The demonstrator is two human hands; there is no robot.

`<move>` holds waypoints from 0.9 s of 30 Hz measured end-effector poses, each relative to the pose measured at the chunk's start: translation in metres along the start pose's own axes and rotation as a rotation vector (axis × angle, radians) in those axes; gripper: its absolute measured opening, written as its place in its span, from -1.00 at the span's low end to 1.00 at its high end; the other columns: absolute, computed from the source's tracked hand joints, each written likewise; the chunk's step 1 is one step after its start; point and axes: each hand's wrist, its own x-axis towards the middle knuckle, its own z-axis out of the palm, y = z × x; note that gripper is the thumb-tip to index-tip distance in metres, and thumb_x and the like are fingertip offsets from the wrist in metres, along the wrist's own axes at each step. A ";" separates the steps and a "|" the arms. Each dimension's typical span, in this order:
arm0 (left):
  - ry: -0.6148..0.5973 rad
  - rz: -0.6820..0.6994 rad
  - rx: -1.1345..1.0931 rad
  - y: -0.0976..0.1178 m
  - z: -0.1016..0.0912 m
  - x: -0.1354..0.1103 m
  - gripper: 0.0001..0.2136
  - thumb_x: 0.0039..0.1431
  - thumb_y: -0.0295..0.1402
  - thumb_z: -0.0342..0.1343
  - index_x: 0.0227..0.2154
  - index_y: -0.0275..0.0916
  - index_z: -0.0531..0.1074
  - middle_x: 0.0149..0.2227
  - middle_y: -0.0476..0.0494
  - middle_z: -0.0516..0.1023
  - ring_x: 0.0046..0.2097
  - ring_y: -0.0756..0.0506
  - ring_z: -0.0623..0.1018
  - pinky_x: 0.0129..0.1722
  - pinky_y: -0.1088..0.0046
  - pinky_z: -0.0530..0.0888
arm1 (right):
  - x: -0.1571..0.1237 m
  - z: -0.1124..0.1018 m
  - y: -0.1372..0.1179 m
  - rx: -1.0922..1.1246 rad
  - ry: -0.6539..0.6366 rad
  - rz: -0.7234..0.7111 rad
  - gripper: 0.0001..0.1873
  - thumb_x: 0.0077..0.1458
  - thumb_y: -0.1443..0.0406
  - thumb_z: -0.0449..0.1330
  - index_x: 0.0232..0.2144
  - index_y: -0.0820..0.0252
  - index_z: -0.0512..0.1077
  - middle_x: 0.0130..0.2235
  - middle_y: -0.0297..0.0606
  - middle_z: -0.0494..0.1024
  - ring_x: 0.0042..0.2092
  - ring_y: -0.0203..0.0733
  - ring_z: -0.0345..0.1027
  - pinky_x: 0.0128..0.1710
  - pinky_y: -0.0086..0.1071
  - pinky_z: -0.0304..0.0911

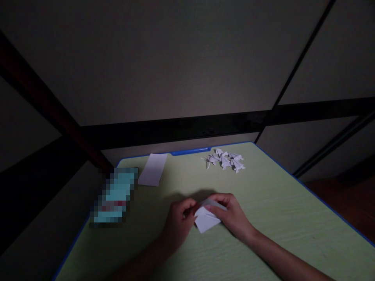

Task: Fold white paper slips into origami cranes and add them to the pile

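Observation:
Between my two hands is a small white folded paper (207, 222), held up over the table's near middle. My left hand (179, 222) is closed on its left edge, fingers curled and the thumb close to the paper. My right hand (234, 216) pinches the paper's right side, thumb on top and fingers behind. Folds and a raised flap show on the piece; its underside is hidden. Beyond the hands, toward the back right, lies a cluster of small folded white paper figures (225, 160), several of them overlapping.
A plain white paper sheet (153, 169) lies at the back left. Beside it a flat, pixelated object with a bright screen-like face (115, 195) lies along the left edge. The pale green table (278, 218) has a blue rim and stands against dark-striped panels (181, 70).

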 end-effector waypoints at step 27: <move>-0.048 -0.208 -0.396 0.001 -0.002 0.004 -0.83 -0.27 -0.30 0.07 -0.66 -0.34 0.35 -0.71 0.03 0.31 -0.62 0.06 0.27 -0.62 0.58 0.18 | -0.004 -0.014 0.007 -0.201 -0.156 -0.552 -0.68 -0.11 0.53 0.08 -0.35 0.08 0.47 -0.23 -0.22 0.38 -0.24 -0.23 0.29 -0.36 -0.42 0.22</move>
